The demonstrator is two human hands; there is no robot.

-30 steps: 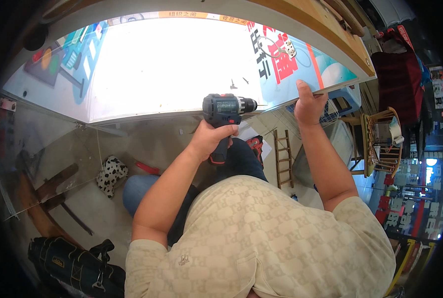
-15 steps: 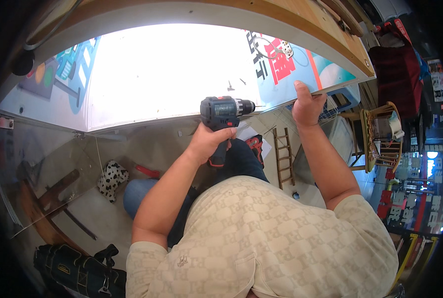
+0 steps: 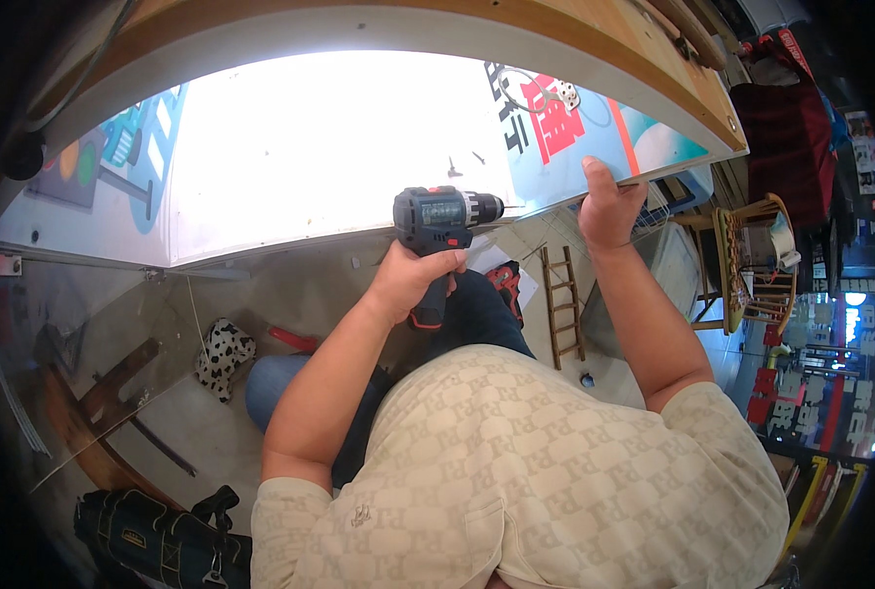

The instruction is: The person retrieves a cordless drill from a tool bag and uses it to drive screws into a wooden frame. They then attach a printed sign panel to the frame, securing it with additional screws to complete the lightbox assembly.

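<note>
My left hand (image 3: 405, 282) is wrapped round the handle of a dark blue cordless drill (image 3: 432, 216). The drill lies level, its thin bit pointing right beside the near edge of a printed panel (image 3: 600, 123) in blue, red and white; whether the bit touches it I cannot tell. At that panel's near edge is my right hand (image 3: 610, 211), thumb on top, fingers hidden beneath. Between the printed surfaces stretches a brightly lit white board (image 3: 329, 147). Two small dark pieces, perhaps screws, lie on it ahead of the drill.
A wooden-edged frame (image 3: 595, 25) runs along the far side. Below are a small ladder-like wooden frame (image 3: 562, 306), a red-and-black tool (image 3: 504, 283) and a spotted cloth item (image 3: 226, 353). A black tool bag (image 3: 163, 540) sits at lower left, a wooden chair (image 3: 727, 265) at right.
The view has shifted slightly, moving the board's left end a little lower and left. Both hands keep their holds, and the drill stays almost in place.
</note>
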